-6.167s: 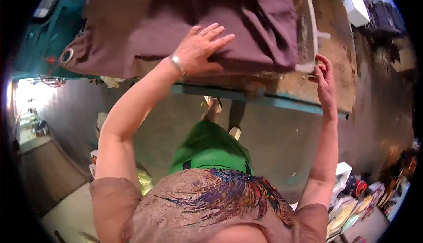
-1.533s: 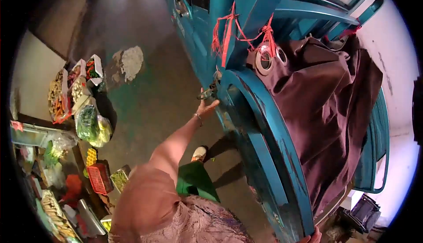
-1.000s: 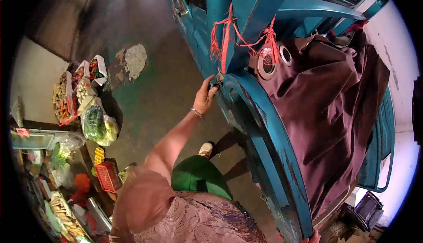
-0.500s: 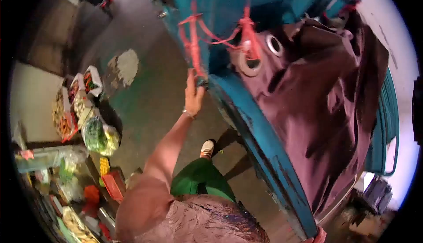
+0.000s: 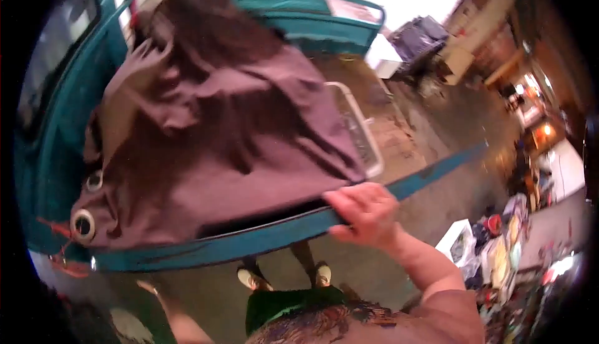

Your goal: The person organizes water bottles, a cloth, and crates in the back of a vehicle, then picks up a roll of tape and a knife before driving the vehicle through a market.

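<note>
A teal metal side rail (image 5: 274, 235) runs across the view in front of me. My right hand (image 5: 365, 213) is closed over its edge, fingers on top and thumb on the near side. Lower left, my left hand (image 5: 150, 288) hangs below the rail, touching nothing, its small, blurred fingers stretched out. Behind the rail a dark maroon cloth (image 5: 231, 125) with metal eyelets (image 5: 83, 225) covers something hidden in the teal cargo bed. Red string (image 5: 62, 244) is tied at the bed's left corner.
A pale-rimmed tray or frame (image 5: 368, 147) sticks out beside the cloth on the bed floor. Beyond the bed is a dark bundle (image 5: 419, 38) by a white box (image 5: 382, 56). Bags and goods (image 5: 496, 250) lie at the right. My shoes (image 5: 253, 278) are below the rail.
The view has swung right along the bed. My left hand has left the corner with the red string and is lower. More of my right hand shows on the rail.
</note>
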Demonstrator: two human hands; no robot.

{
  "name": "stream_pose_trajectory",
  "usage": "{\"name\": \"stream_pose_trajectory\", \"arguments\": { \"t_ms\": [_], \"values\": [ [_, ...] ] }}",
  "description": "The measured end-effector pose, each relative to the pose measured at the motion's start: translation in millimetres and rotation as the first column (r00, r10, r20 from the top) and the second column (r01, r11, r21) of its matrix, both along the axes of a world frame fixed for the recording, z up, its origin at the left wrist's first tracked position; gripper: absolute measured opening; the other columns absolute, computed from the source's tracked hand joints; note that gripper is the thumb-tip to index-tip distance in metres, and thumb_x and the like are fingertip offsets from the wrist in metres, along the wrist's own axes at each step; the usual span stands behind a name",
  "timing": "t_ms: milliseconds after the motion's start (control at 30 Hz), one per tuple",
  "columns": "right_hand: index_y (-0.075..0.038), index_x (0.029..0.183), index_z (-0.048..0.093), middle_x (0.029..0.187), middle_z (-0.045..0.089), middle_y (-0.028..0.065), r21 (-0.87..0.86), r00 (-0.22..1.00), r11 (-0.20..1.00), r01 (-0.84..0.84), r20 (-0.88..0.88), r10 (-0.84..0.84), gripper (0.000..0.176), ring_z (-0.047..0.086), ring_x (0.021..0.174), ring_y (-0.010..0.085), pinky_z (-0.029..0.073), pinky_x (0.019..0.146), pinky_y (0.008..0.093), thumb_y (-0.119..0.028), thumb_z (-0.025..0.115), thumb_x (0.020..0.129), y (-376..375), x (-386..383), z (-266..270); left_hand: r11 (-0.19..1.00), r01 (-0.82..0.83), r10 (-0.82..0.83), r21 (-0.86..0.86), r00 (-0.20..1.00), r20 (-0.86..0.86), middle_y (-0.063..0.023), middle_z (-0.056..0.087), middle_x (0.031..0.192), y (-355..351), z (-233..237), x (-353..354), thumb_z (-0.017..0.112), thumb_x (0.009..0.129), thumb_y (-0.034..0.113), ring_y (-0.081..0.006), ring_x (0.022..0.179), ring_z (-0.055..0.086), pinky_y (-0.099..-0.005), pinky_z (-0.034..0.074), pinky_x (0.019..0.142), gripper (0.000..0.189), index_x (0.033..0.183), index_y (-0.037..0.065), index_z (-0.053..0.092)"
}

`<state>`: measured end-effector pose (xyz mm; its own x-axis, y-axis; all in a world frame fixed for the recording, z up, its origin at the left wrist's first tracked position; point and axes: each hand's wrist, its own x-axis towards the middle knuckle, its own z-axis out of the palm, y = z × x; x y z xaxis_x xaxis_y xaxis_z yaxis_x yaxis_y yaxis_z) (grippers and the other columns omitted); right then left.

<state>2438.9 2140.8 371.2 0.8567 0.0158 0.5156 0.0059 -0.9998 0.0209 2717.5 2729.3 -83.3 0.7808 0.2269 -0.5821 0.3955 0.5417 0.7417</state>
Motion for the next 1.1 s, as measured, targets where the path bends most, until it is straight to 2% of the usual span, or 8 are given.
{"name": "stream_pose_trajectory", "arguments": {
  "t_ms": [267,433,467,533,700,767,867,1100],
  "values": [
    [-0.011,0.122,0.056,0.123,0.055,0.0105,0.38,0.805,0.743,-0.551,0.475,0.354,0.048,0.056,0.11,0.0282,0.045,0.09,0.043,-0.026,0.071,0.079,-8,-72,-25,0.504,0.842,-0.863,-0.194,0.49,-0.121,-0.0157,0.058,0.123,-199,-8,-207,0.052,0.095,0.039,-0.0305,0.103,0.061,-0.0409,0.052,0.071,0.049,0.134,0.009,0.048],
    [-0.02,0.127,0.054,0.12,0.057,0.0089,0.728,0.981,0.682,-0.065,-0.079,0.177,0.044,0.058,0.103,0.0333,0.05,0.084,0.0403,-0.012,0.062,0.085,-54,-275,-126,0.016,0.992,-0.906,0.129,0.069,-0.418,-0.0087,0.067,0.105,-359,60,-285,0.058,0.094,0.028,-0.0235,0.093,0.065,-0.0316,0.052,0.069,0.042,0.131,0.01,0.053],
    [-0.022,0.128,0.054,0.115,0.06,0.0102,0.92,0.948,0.291,0.262,-0.301,0.099,0.039,0.059,0.1,0.0339,0.051,0.081,0.042,-0.015,0.056,0.09,-67,-328,-173,-0.089,0.966,-0.904,0.243,0.024,-0.427,-0.0065,0.068,0.102,-383,82,-300,0.06,0.093,0.025,-0.0213,0.091,0.065,-0.0291,0.052,0.07,0.042,0.131,0.009,0.053],
    [-0.012,0.128,0.056,0.115,0.062,0.015,0.671,0.802,0.507,0.541,-0.594,-0.068,0.038,0.061,0.1,0.0358,0.05,0.085,0.0428,-0.02,0.054,0.091,-94,-430,-212,-0.172,0.871,-0.974,0.46,-0.079,-0.214,-0.0067,0.068,0.103,-451,147,-337,0.061,0.093,0.021,-0.0201,0.091,0.065,-0.0297,0.052,0.071,0.039,0.13,0.008,0.054],
    [-0.009,0.107,0.066,0.096,0.066,0.0132,0.661,0.52,-0.118,0.741,-0.677,-0.521,0.024,0.064,0.089,0.0297,0.051,0.079,0.0374,-0.018,0.053,0.089,-114,-551,-173,-0.174,0.114,-0.871,0.978,-0.482,-0.099,-0.017,0.062,0.118,-629,340,-402,0.062,0.09,0.006,-0.0308,0.107,0.06,-0.0391,0.048,0.091,0.028,0.118,0.001,0.062],
    [-0.008,0.107,0.066,0.096,0.067,0.0138,0.734,0.524,-0.137,0.666,-0.59,-0.615,0.024,0.065,0.089,0.0299,0.051,0.079,0.0379,-0.019,0.054,0.089,-123,-560,-191,0.357,-0.219,-0.777,0.908,-0.61,0.158,-0.0174,0.064,0.113,-695,405,-427,0.057,0.087,0.003,-0.0357,0.107,0.059,-0.0454,0.045,0.094,0.028,0.114,0.002,0.065],
    [-0.007,0.108,0.065,0.099,0.067,0.015,0.764,0.579,0.05,0.643,-0.443,-0.684,0.025,0.065,0.09,0.0307,0.051,0.079,0.0391,-0.021,0.056,0.089,-164,-558,-233,0.468,-0.443,-0.813,0.765,-0.556,0.174,-0.0196,0.054,0.131,-775,451,-437,0.055,0.087,0.003,-0.0402,0.122,0.05,-0.0483,0.034,0.105,0.038,0.125,0.001,0.057],
    [-0.005,0.097,0.065,0.096,0.066,0.0182,0.66,0.559,-0.25,0.709,-0.741,-0.372,0.026,0.062,0.091,0.0376,0.05,0.078,0.0427,-0.028,0.061,0.084,-224,-629,-311,-0.134,-0.137,-0.859,0.981,-0.477,-0.184,-0.0252,0.063,0.106,-890,486,-446,0.072,0.074,0.013,-0.0419,0.095,0.062,-0.0432,0.05,0.082,0.074,0.141,0.005,0.042]
  ]
}}
